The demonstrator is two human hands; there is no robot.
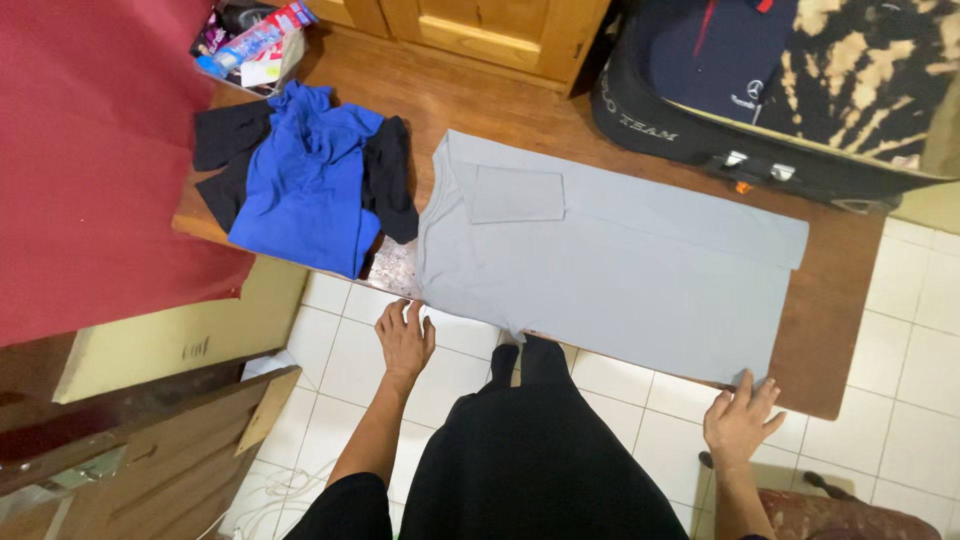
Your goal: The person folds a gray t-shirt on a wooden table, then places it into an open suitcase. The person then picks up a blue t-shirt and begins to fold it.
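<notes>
The desk (pixel 845 300) is a brown wooden surface standing over a floor of white tiles (pixel 340 350). A red cloth (pixel 90 150) covers the area at the far left, and a wooden cabinet (pixel 480 30) closes the far side of the room. A black suitcase (pixel 700 130) lies open at the upper right, holding dark and mottled clothing.

A small box of packages (pixel 250 45) sits at the far left corner of the desk (contents are blue, red and white, mostly flat packs; details too small to tell). Beside it lies a pile of blue and black clothes (pixel 305 175).

The grey shirt (pixel 620 270) lies flat across the middle of the desk, its pocket facing up. The left hand (pixel 405 340) rests with fingers spread at the near left edge of the shirt. The right hand (pixel 740 420), also spread, touches the near right corner of the shirt with its fingertips. Neither hand pinches the fabric.
</notes>
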